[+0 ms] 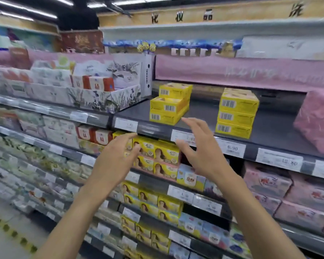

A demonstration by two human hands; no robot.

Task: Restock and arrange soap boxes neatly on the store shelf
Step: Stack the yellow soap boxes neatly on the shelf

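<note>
Two stacks of yellow soap boxes stand on the dark shelf (204, 111): a left stack (168, 104) set slightly askew and a right stack (236, 114), barcodes facing out. On the shelf below sit more yellow soap boxes (157, 157) printed with a face. My left hand (118, 156) and my right hand (198, 146) are both raised in front of the shelf edge, fingers spread and relaxed, holding nothing. My right fingertips are just below and in front of the left stack, not touching it.
A floral cardboard display tray (105, 99) with white and red packs stands left of the stacks. Pink wrapped packs (318, 120) lie at the right. Price tags (232, 148) line the shelf rails. Lower shelves hold yellow, blue and pink boxes.
</note>
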